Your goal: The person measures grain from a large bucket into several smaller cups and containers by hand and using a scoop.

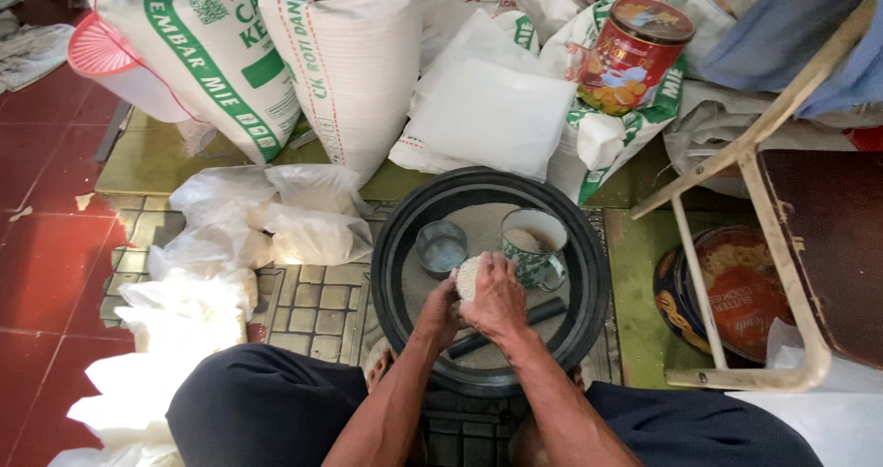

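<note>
Black basin [405, 246], fingers [492, 288] around rice bag [468, 277]

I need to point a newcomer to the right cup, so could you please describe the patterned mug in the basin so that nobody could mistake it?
Find the big round black basin on the floor between the seated person's knees. Inside it, just beyond the right hand, stands the patterned mug, green and white with a side handle. The plain clear glass to its left has neither pattern nor handle.
</note>
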